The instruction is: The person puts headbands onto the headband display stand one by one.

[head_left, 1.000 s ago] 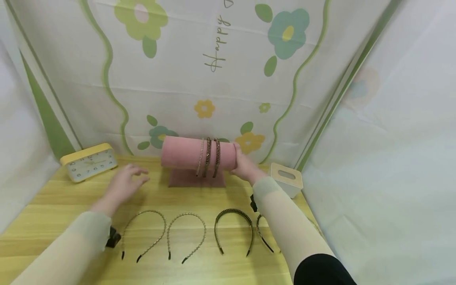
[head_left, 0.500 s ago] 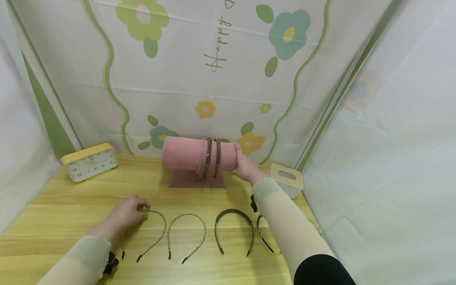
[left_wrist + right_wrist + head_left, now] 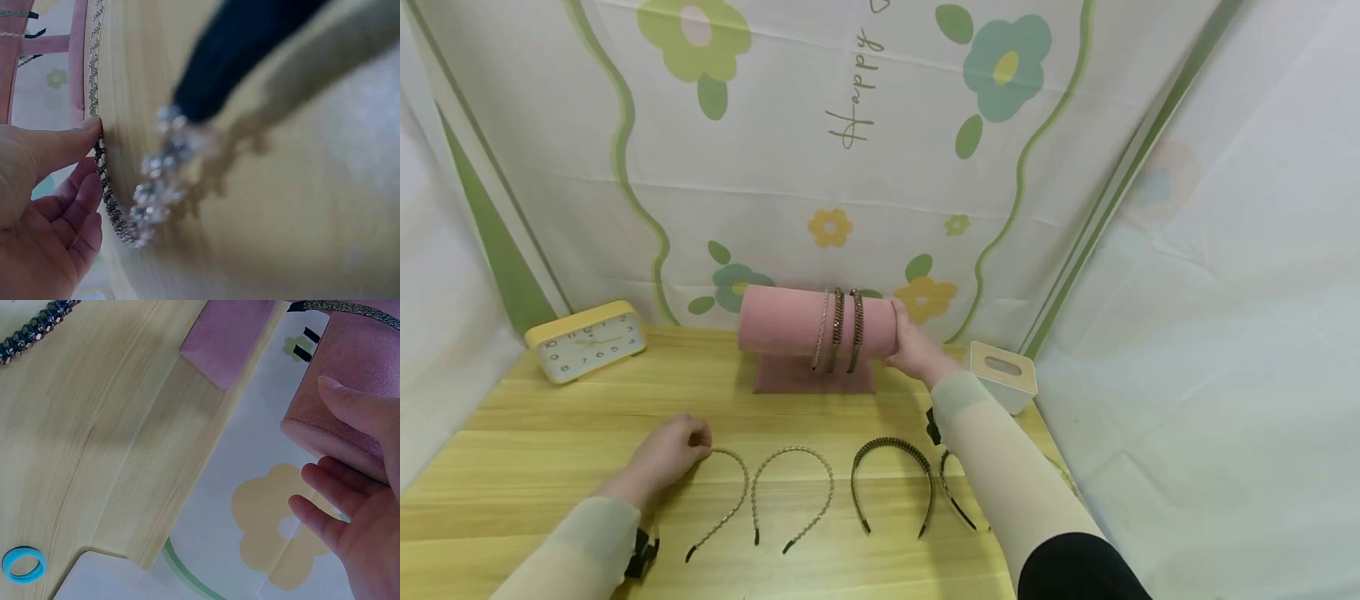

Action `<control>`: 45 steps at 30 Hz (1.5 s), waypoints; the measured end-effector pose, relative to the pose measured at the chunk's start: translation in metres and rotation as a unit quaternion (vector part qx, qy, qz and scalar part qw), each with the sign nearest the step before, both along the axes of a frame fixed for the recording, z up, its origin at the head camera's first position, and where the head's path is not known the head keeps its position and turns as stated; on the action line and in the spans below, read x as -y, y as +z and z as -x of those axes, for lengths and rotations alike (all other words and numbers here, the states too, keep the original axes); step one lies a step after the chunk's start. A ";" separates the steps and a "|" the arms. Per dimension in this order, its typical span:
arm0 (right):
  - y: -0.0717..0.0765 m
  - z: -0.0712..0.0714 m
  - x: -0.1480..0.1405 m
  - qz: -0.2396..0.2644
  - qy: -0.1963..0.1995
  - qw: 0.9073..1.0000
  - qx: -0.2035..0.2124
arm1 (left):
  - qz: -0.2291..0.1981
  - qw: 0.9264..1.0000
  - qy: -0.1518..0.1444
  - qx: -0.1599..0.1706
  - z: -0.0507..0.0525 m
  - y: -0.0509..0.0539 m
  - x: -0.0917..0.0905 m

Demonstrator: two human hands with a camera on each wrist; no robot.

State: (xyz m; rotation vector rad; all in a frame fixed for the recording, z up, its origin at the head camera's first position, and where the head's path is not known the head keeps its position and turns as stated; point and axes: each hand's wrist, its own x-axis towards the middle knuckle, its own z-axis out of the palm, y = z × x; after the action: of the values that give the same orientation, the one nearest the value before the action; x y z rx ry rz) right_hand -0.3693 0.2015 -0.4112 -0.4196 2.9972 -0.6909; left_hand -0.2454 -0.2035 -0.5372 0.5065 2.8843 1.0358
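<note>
My left hand (image 3: 664, 457) pinches the top of the leftmost beaded headband (image 3: 746, 479) between thumb and fingers. In the left wrist view, its clear beads and dark end tip (image 3: 212, 81) appear close up and blurred. My right hand (image 3: 917, 348) holds the right end of a pink padded headband stand (image 3: 778, 321). The right wrist view has the thumb on the roll's surface (image 3: 365, 362) and the other fingers by its end. Three headbands hang round the roll: a thin light one (image 3: 821, 331) and two darker ones (image 3: 837, 331).
More headbands lie in a row: a beaded one (image 3: 831, 483), a dark braided one (image 3: 891, 442) and another (image 3: 957, 502) partly behind my right sleeve. A yellow clock (image 3: 591, 342) stands back left, a tissue box (image 3: 1021, 382) back right. A blue ring (image 3: 7, 565) lies near the box.
My left hand has come down from above the table to the leftmost headband and now pinches it, having shifted it very slightly. The right hand stays on the stand.
</note>
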 end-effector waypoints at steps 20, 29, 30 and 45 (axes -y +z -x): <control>-0.002 0.003 -0.002 0.028 0.005 1.000 0.009 | -0.102 0.981 -0.112 0.125 0.008 0.024 0.021; 0.001 0.002 -0.001 0.018 0.007 1.000 0.008 | -0.175 0.932 -0.156 0.277 0.008 0.058 0.043; 0.001 0.002 -0.001 0.019 0.007 1.000 0.008 | -0.172 0.931 -0.157 0.280 0.008 0.062 0.045; -0.002 0.003 -0.001 0.019 0.007 1.000 0.004 | -0.258 0.907 -0.150 0.296 0.011 0.099 0.051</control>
State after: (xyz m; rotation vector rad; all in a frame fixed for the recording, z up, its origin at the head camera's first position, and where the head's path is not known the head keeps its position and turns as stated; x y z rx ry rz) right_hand -0.3721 0.2026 -0.4130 -0.4365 2.9750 -0.7491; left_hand -0.2559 -0.2546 -0.4385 0.5132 1.9307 1.5608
